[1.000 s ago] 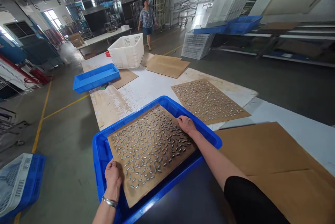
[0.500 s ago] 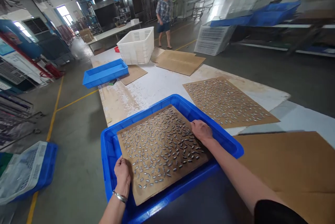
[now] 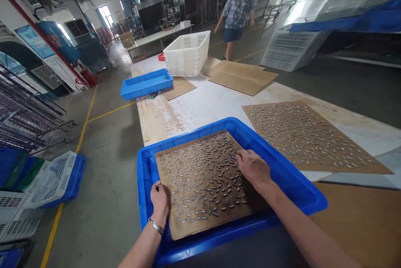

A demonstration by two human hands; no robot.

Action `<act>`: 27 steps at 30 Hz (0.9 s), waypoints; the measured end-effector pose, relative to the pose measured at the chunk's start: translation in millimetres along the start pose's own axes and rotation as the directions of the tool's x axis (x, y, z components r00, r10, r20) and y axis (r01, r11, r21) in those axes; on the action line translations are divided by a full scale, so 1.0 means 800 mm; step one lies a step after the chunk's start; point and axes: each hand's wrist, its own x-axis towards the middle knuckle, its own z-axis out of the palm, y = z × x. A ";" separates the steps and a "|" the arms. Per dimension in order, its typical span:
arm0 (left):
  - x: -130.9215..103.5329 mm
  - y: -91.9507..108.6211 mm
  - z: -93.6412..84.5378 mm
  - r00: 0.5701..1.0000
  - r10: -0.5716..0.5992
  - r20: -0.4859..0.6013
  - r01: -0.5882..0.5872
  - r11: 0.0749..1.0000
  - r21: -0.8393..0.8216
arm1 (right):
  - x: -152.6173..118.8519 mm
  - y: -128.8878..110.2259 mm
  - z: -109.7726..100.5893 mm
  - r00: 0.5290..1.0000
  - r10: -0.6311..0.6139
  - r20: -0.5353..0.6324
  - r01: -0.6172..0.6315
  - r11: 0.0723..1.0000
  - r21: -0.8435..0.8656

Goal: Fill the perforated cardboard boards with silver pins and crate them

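A brown cardboard sheet covered with many small silvery, spindle-shaped pieces lies inside a deep blue plastic tray. My left hand, with a metal bracelet at the wrist, pinches the sheet's left edge near the tray wall. On the opposite side my right hand has its fingers curled at the sheet's right edge; the fingertips are partly hidden. A larger cardboard sheet with similar silvery pieces lies on the white table, to the right beyond the tray.
Bare cardboard lies at right. Farther along the table are a shallow blue tray, a white crate and flat cardboard pieces. A person walks behind it. Stacked crates and racks stand on the left floor.
My view has swung left, so the scene sits farther right. Both hands stay at the sheet's edges. The person in the background has come closer.
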 end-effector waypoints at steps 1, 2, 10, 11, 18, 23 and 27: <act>-0.002 0.002 -0.002 1.000 -0.020 -0.002 0.020 1.000 -0.007 | -0.006 -0.016 0.001 0.995 -0.098 0.009 0.098 0.993 0.073; -0.003 0.004 -0.004 0.999 -0.043 -0.004 0.043 0.999 -0.017 | -0.011 -0.033 0.004 0.981 -0.193 0.025 0.188 0.972 0.140; -0.020 0.002 -0.026 0.990 -0.133 0.052 0.138 0.985 -0.105 | -0.029 -0.109 0.041 0.926 -0.365 0.100 0.344 0.922 0.177; -0.021 -0.001 -0.026 0.987 -0.147 0.062 0.153 0.981 -0.116 | -0.027 -0.111 0.044 0.925 -0.368 0.095 0.350 0.921 0.170; -0.025 -0.016 -0.015 0.965 -0.234 0.123 0.254 0.950 -0.183 | -0.020 -0.118 0.059 0.911 -0.371 0.181 0.360 0.928 0.092; -0.030 -0.017 -0.012 0.962 -0.238 0.138 0.262 0.945 -0.194 | -0.019 -0.124 0.058 0.900 -0.351 0.259 0.363 0.932 0.001; -0.032 -0.018 -0.010 0.963 -0.230 0.143 0.253 0.951 -0.176 | -0.019 -0.123 0.057 0.904 -0.337 0.265 0.356 0.934 -0.028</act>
